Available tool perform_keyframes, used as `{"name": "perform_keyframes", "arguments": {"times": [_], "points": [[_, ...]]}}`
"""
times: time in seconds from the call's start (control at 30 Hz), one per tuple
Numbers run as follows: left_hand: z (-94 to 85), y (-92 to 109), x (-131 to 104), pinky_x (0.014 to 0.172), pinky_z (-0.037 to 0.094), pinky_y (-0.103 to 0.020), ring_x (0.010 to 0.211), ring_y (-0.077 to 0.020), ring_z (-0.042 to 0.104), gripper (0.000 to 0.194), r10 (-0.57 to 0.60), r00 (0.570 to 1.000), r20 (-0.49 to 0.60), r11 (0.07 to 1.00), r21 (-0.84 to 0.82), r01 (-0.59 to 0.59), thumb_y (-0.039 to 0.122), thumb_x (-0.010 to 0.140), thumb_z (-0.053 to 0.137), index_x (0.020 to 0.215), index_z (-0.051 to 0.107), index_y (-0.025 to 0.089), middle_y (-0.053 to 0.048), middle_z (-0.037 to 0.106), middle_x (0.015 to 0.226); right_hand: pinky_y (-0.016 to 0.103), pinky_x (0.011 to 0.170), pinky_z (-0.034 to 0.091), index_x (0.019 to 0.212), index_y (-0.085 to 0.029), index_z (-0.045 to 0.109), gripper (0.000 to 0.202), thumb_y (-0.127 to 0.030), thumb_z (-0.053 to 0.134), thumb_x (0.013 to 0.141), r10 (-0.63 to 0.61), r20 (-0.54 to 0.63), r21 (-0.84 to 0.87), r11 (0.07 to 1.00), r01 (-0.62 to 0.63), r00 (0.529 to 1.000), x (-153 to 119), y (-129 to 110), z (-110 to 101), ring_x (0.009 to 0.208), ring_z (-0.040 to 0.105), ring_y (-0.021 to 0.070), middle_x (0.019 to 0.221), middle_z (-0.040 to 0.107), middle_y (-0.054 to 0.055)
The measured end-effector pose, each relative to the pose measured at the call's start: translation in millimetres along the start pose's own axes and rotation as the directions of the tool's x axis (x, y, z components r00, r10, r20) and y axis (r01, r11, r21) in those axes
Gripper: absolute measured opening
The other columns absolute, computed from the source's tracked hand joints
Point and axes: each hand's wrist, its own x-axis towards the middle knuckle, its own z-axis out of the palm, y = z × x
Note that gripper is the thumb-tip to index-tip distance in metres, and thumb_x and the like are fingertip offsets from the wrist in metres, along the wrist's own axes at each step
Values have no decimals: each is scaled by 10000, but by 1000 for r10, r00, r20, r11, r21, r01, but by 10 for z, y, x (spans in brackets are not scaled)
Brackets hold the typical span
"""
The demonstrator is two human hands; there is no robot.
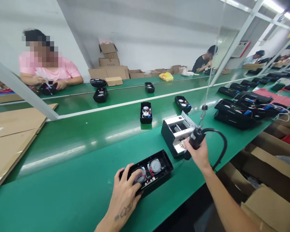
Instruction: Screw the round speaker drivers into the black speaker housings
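Observation:
My left hand point(126, 187) grips the left end of an open black speaker housing point(169, 162), its fingers reaching over the rim. Two round speaker drivers point(155, 166) and red wires show inside; the hand partly covers the left driver. My right hand point(200, 153) is closed around a black electric screwdriver point(197, 138), which hangs from a cord with a metal clip. The screwdriver points down at the front of a black and white screw feeder point(170, 137). Its tip is too small to make out, so contact with the feeder cannot be told.
Open housings point(146, 112) stand on the green bench point(69, 180), with more stacked at right point(236, 116). Flat cardboard point(14, 135) lies at left, open cartons point(275, 161) at lower right. Across the bench, a person in pink point(50, 71) handles a black part; others sit farther right.

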Motion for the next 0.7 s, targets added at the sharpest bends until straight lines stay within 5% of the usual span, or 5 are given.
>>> {"name": "perform_keyframes", "arguments": {"times": [0.13, 0.3, 0.4, 0.57, 0.7], "points": [[43, -20, 52, 1119, 368, -646, 1443, -430, 514, 198, -29, 999, -22, 999, 44, 30, 240, 740, 918, 798, 733, 279, 19, 765, 1364, 310, 489, 492, 982, -204, 649, 291, -430, 809, 892, 74, 45, 181, 980, -81, 996, -19, -88, 26, 437, 533, 147, 530, 563, -76], [49, -44, 209, 1100, 396, -643, 1432, -431, 520, 115, -47, 999, -7, 991, 121, 47, 193, 801, 838, 789, 757, 274, -8, 757, 1387, 305, 588, 499, 1056, -263, 571, 342, -472, 793, 900, 9, -192, 310, 949, 53, 981, 266, -335, -138, 483, 516, 119, 579, 555, -115], [54, -71, 242, 1102, 401, -638, 1442, -431, 513, 102, -41, 999, -6, 992, 122, 41, 216, 800, 841, 793, 766, 284, -7, 749, 1403, 315, 621, 507, 1018, -263, 565, 355, -458, 825, 875, -23, -240, 293, 951, 95, 970, 387, -409, -139, 489, 536, 124, 566, 577, -115], [67, -109, 220, 1083, 413, -650, 1438, -431, 519, 126, 0, 1000, 3, 990, 139, 0, 192, 800, 810, 822, 772, 310, 7, 733, 1437, 314, 524, 451, 910, -223, 636, 320, -407, 883, 827, 23, -18, 218, 976, -18, 1000, 354, -486, -102, 437, 508, 130, 510, 582, -88], [67, -65, 223, 1102, 404, -658, 1443, -431, 522, 137, -38, 999, 7, 993, 114, 37, 174, 786, 821, 813, 776, 301, 9, 744, 1424, 331, 580, 501, 1006, -218, 696, 323, -372, 908, 817, 75, 270, 197, 972, -131, 960, 171, -654, -121, 498, 559, 146, 557, 630, -70]]}}
